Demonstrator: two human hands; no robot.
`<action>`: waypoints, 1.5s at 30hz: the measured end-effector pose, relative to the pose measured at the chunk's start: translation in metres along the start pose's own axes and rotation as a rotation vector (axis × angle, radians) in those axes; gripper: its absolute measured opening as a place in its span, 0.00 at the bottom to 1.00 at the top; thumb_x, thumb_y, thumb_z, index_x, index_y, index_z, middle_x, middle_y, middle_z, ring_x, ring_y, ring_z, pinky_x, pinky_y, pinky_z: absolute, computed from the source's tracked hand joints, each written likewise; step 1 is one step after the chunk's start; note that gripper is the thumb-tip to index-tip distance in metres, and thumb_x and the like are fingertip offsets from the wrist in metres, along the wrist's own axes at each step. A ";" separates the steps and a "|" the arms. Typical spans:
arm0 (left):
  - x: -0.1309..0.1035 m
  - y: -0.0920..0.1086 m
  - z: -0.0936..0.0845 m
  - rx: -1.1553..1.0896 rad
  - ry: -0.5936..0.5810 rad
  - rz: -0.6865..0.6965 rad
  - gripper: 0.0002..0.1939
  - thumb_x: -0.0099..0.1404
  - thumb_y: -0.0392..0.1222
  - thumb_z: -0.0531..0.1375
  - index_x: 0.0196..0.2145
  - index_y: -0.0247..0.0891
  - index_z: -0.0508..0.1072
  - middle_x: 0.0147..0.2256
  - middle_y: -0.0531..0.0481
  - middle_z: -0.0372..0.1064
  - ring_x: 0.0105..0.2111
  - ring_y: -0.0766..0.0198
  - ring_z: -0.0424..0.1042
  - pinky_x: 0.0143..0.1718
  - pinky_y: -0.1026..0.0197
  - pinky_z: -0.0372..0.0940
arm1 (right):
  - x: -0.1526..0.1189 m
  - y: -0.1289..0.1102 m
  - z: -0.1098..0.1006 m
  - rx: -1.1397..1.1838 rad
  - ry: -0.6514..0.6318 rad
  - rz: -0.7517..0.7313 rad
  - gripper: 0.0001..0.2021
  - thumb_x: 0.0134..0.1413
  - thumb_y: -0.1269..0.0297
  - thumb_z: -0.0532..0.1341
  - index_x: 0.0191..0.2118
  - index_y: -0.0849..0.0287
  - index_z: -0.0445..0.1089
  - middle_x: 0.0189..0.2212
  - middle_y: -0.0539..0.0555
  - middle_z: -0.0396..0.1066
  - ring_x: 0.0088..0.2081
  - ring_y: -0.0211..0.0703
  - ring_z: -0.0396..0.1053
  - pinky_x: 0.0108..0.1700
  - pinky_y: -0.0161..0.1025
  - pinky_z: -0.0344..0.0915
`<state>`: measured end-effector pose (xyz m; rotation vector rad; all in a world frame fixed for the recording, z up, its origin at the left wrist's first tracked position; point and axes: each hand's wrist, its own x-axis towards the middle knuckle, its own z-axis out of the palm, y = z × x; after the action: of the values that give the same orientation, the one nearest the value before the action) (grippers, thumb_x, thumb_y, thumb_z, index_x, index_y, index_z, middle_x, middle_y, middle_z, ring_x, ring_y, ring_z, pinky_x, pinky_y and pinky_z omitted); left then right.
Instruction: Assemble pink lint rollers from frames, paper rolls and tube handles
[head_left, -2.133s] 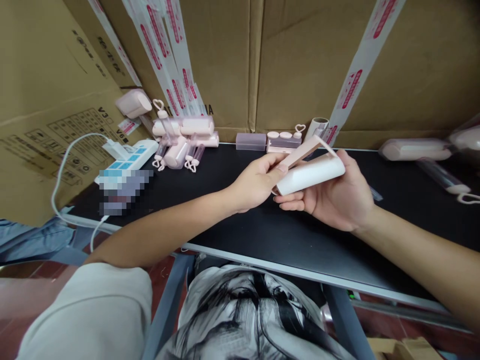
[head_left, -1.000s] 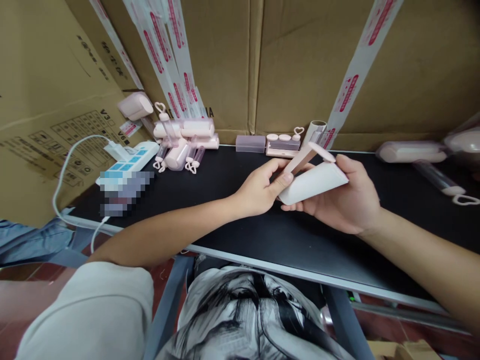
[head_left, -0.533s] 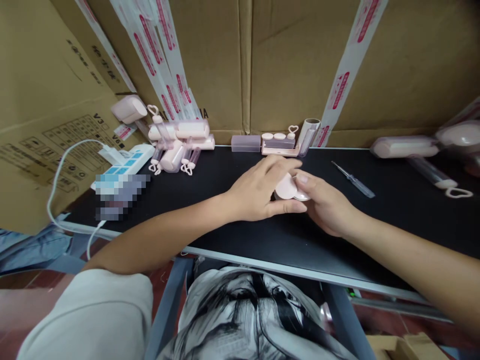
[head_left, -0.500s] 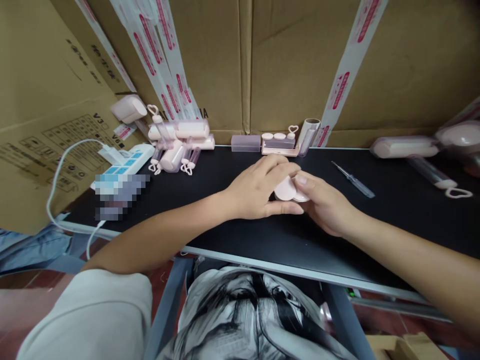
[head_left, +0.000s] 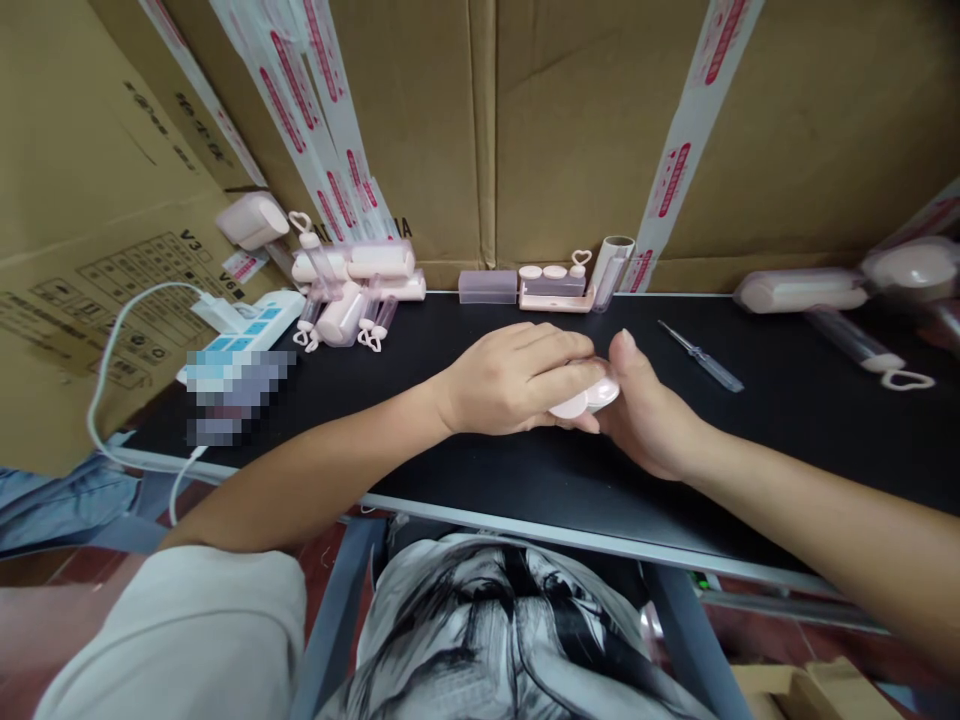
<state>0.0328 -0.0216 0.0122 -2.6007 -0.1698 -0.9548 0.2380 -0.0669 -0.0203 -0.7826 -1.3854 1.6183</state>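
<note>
Over the middle of the black table, my left hand is closed on a small pale pink rounded case. A glossy rounded part shows at the case's right side. My right hand cups the case from the right, its fingers mostly hidden behind it and its thumb raised off the surface. Most of the case is covered by my left fingers. Behind my hands stand a mauve block, an open pink tray with rounded caps, and an upright tube.
Several pink cases and heart-loop tubes are piled at the left, near a power strip with white cables. A clear-handled screwdriver lies to the right. Further right are another pink case and a heart-loop tube. Cardboard walls the back.
My right thumb has lifted off the case. My left fingers have slid further over it, covering more of its pink face, and the case has tilted a little.
</note>
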 end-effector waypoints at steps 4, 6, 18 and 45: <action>-0.003 -0.001 0.002 0.060 0.063 -0.115 0.25 0.74 0.63 0.61 0.52 0.39 0.77 0.49 0.37 0.80 0.50 0.51 0.79 0.49 0.50 0.71 | 0.001 -0.003 0.012 0.074 0.048 -0.027 0.32 0.57 0.25 0.61 0.41 0.52 0.73 0.35 0.54 0.75 0.38 0.49 0.73 0.38 0.43 0.74; -0.004 -0.002 0.003 0.036 0.077 -0.150 0.26 0.74 0.64 0.60 0.52 0.37 0.77 0.50 0.36 0.80 0.53 0.49 0.79 0.52 0.49 0.71 | 0.001 -0.004 0.014 0.099 0.054 -0.004 0.28 0.57 0.29 0.65 0.42 0.53 0.72 0.35 0.53 0.75 0.36 0.46 0.72 0.37 0.42 0.74; -0.002 0.002 0.002 -0.010 0.062 -0.163 0.25 0.75 0.65 0.57 0.43 0.38 0.76 0.43 0.39 0.80 0.45 0.52 0.80 0.51 0.48 0.73 | -0.003 -0.013 0.014 0.095 -0.049 0.091 0.26 0.60 0.34 0.66 0.33 0.55 0.76 0.28 0.54 0.72 0.32 0.46 0.70 0.29 0.39 0.71; -0.005 -0.029 -0.026 -0.585 0.084 -0.915 0.29 0.63 0.67 0.68 0.43 0.38 0.71 0.40 0.48 0.73 0.38 0.62 0.71 0.41 0.59 0.65 | -0.001 -0.012 -0.002 0.027 0.085 -0.003 0.30 0.51 0.47 0.78 0.55 0.52 0.73 0.36 0.50 0.75 0.32 0.40 0.70 0.32 0.36 0.70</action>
<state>0.0066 -0.0047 0.0363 -2.9987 -1.3169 -1.5835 0.2424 -0.0667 -0.0088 -0.8241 -1.3016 1.5804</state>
